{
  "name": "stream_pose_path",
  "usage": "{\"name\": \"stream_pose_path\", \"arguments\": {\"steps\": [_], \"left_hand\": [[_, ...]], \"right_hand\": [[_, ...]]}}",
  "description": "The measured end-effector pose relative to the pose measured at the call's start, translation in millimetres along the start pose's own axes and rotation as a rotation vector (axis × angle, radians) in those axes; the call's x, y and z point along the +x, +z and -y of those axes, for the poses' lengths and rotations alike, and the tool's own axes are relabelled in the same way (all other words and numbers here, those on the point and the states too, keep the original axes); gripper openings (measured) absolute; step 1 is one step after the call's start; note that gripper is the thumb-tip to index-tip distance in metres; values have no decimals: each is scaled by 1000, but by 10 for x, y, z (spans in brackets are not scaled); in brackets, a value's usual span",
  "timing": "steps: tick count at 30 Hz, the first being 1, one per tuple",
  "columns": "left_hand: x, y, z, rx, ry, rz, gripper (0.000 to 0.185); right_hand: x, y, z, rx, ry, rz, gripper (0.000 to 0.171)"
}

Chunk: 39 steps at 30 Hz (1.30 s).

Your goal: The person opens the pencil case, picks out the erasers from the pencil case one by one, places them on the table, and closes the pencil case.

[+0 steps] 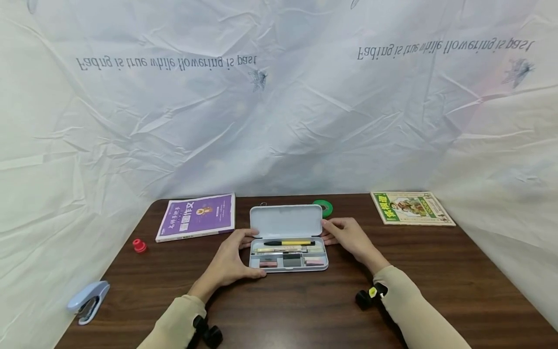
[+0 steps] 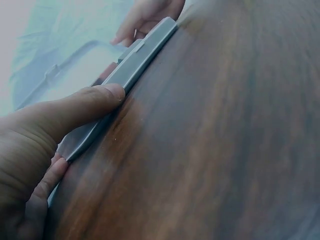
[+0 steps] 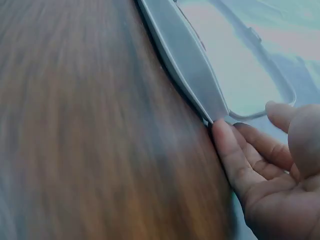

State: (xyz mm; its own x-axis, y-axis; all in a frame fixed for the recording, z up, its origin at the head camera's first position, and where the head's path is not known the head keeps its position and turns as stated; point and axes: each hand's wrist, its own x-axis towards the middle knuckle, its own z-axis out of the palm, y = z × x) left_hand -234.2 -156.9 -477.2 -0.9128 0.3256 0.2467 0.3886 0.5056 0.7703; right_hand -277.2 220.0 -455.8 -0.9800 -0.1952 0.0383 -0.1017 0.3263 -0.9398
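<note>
Care is called for as the open pale grey plastic pencil case, lying mid-table on the dark wooden table, is clasped at its left end by the left hand and touched at its right end by the right hand's straight fingers, so steadying from both ends is judged best.

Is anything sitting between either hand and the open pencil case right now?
Nothing visible. The left hand already holds the left end of the pencil case, thumb along its front edge, and the right hand touches its right end by the lid hinge.
</note>
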Motion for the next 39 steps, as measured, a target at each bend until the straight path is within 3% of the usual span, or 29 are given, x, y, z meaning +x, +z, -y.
{"name": "stream_pose_path", "arguments": {"steps": [5,7,9,12,17,22,25,32,39], "left_hand": [[-4,-11,13,91,37,-6,105],[-5,-18,12,126,47,-11,105],[-4,-24,11,160,59,-17,105],[-3,-31,1,191,72,-23,103],[3,-35,2,210,79,-32,96],[4,-29,12,223,77,-21,96],[0,-37,4,211,72,-18,96],[-3,-50,17,166,92,-23,85],[1,-74,16,138,56,-9,85]], "right_hand": [[-54,-115,83,-140,-195,-155,32],[-93,-146,144,-115,-277,-207,26],[-145,-157,212,-72,-350,-207,19],[-239,-131,295,-70,-433,-128,18],[-334,-49,320,-223,-516,64,22],[-355,49,304,-342,-541,278,20],[-364,87,316,-408,-528,362,16],[-387,110,353,-535,-502,430,16],[-364,120,342,-523,-503,418,17]]}}
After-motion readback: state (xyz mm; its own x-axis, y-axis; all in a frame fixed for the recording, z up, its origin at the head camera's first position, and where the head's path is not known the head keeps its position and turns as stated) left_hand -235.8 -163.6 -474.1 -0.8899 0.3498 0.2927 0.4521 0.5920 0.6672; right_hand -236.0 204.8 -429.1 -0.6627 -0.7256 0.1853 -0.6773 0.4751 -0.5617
